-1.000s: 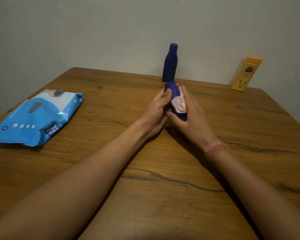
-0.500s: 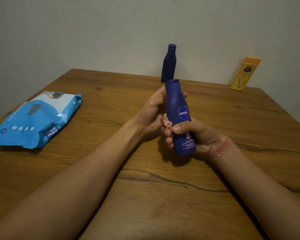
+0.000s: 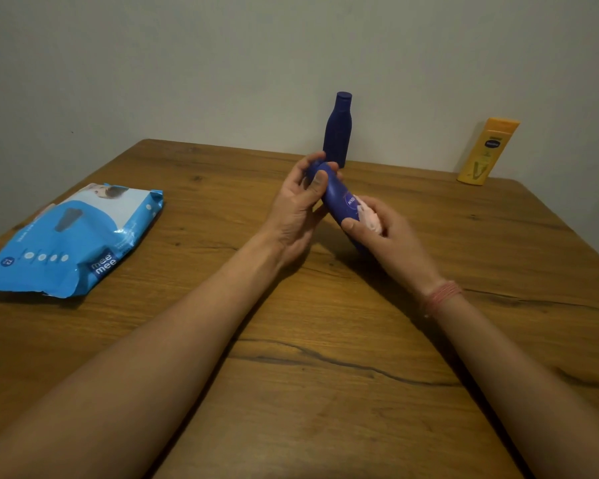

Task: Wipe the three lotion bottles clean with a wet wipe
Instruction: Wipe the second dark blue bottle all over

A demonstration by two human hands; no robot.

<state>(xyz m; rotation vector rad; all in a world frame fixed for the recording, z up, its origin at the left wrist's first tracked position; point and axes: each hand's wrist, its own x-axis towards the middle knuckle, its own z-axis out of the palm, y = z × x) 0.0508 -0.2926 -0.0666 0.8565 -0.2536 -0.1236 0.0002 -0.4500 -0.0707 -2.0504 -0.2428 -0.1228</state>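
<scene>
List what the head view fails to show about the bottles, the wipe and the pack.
- Nivea bottle: its cap sits behind the left hand, its base behind the right hand.
- Wet wipe: mostly bunched under the right hand's fingers; its extent is hidden.
- Tall blue bottle: foot hidden behind the left hand; no label visible.
- Yellow bottle: print too small.
- Wipes pack: small print unreadable.

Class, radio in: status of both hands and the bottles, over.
Left hand grips Nivea bottle top. Right hand presses wet wipe on it. Nothing obstructing.
</scene>
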